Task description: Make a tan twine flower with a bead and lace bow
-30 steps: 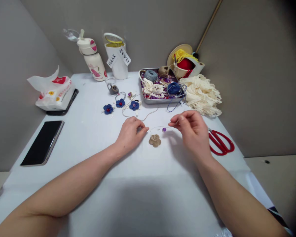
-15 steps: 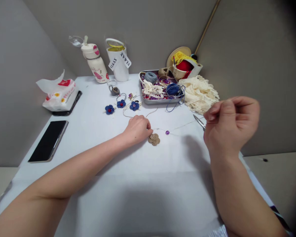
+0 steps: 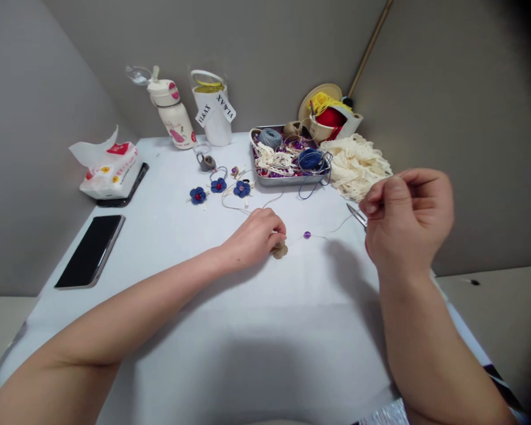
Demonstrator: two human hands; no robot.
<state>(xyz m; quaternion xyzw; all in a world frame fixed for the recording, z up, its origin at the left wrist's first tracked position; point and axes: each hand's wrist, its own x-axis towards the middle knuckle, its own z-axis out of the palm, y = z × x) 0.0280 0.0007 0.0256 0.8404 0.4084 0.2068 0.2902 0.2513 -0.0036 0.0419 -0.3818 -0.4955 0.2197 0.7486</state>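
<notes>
While my right hand point(image 3: 406, 217) is raised above the right side of the white tabletop point(image 3: 137, 236), its thumb and fingertips point(image 3: 371, 206) are closed in a tight pinch on a thin pale cord point(image 3: 331, 229). The cord runs down and leftward toward my left hand point(image 3: 256, 237), with a small round purple bead point(image 3: 307, 235) on it between the two hands. My left hand lies cupped near the middle of the tabletop, its fingers curled against a tan burlap flower point(image 3: 279, 250), which it partly covers; I cannot tell whether they grip the flower or only press on it. Steel scissor tips point(image 3: 357, 215) show just beside my right hand. The step in hand appears to be drawing the beaded cord out from the flower, and the next move calls for a steady left hand and a firm right pinch. Near the far edge, a shallow metal tray point(image 3: 287, 183) holds lace and balls of yarn, with a bundle of cream lace point(image 3: 356, 165) to its right. Three small blue flowers point(image 3: 218, 185) lie left of the tray, and a black smartphone point(image 3: 91, 251) lies near the left edge.
</notes>
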